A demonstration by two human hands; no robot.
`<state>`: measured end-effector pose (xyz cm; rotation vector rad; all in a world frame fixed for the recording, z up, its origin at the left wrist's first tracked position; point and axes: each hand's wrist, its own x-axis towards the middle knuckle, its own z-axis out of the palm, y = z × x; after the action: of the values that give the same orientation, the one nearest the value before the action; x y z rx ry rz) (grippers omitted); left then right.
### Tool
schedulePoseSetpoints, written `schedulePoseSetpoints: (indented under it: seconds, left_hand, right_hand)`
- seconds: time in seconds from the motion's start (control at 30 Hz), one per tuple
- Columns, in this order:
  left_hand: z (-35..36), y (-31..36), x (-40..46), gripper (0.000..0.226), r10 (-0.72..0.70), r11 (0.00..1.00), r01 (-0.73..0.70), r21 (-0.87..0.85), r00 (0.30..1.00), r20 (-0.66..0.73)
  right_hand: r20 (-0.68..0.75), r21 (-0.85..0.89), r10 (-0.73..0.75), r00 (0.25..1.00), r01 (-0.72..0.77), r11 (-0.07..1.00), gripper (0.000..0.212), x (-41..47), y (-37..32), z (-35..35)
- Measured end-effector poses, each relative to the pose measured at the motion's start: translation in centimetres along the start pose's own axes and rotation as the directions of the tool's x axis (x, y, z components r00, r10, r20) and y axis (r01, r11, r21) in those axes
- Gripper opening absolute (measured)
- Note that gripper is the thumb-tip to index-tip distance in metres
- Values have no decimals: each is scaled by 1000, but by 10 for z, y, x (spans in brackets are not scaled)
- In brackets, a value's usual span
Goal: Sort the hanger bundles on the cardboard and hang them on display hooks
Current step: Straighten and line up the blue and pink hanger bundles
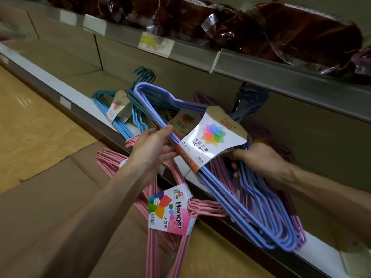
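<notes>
Above the edge of the low shelf [66, 91], a bundle of periwinkle-blue hangers [236, 199] is held in both hands, slanting from upper left to lower right. A paper label [212, 137] with a coloured flower print is wrapped around its middle. The left hand [152, 149] takes the long bars just left of the label, thumb on top and the fingers curled underneath, so its grip is closed around the bundle. The right hand [259, 159] is on the other side of the label, its fingers wrapped around the hangers near their necks; this grip is also closed on the same bundle.

Below the hands, a pink hanger bundle [160, 197] with a "Hanger" label [170, 211] lies on the brown cardboard [60, 207] on the floor, partly leaning on the shelf edge. On the shelf behind, a light blue bundle [118, 121] and a dark teal bundle [144, 81] lie beside each other at the left. Purple hangers [297, 223] lie under the held bundle at the right. On the upper shelf [261, 65] are dark brown goods in clear plastic [291, 31].
</notes>
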<state>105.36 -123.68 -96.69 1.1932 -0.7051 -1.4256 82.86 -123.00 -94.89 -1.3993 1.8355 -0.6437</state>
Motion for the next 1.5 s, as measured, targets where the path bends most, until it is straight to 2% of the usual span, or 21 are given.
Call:
schedulePoseSetpoints:
  seconds: [0.13,0.3,0.43,0.5,0.57,0.73,0.83,0.97,1.13,1.2,1.3,1.4,1.5]
  left_hand:
    - [-18,17,-7,38,23,999,-20,37,997,-77]
    - [-63,36,-17,37,79,996,-69,56,977,-198]
    - [-105,53,-32,15,112,993,-112,19,928,-356]
    - [-125,62,-42,14,127,991,-133,16,897,-424]
    - [-145,70,-53,10,136,990,-140,28,868,-477]
    - [-202,85,-88,8,159,987,-136,82,821,-548]
    - [-234,94,-113,6,168,986,-143,89,793,-586]
    - [-267,101,-141,9,164,986,-141,88,748,-644]
    - [-309,102,-164,19,99,993,-30,117,750,-653]
    - [-327,102,-173,20,79,990,21,141,746,-661]
    - [-353,103,-187,20,75,984,60,166,708,-702]
    - [-369,110,-203,26,115,983,40,179,627,-770]
    - [-373,118,-219,33,259,930,86,357,536,-803]
  right_hand:
    - [13,-12,-88,996,88,996,19,-3,-20,17]
    - [105,139,-169,980,153,978,10,-10,-46,58]
    - [178,162,-193,965,165,973,20,-19,-76,94]
    - [227,188,-216,950,175,966,17,-29,-92,112]
    - [258,204,-246,934,196,959,27,-37,-104,131]
    - [339,241,-292,894,218,946,29,-55,-126,178]
    - [435,269,-310,845,207,941,6,-71,-140,202]
    - [605,344,-269,749,59,937,10,-88,-155,236]
    - [709,360,-279,647,8,933,31,-102,-160,272]
    - [694,346,-287,660,44,937,31,-107,-163,281]
    - [645,288,-332,689,183,940,23,-109,-166,293]
    - [616,259,-398,679,303,917,25,-113,-169,301]
    - [613,265,-482,626,412,872,23,-122,-170,306]
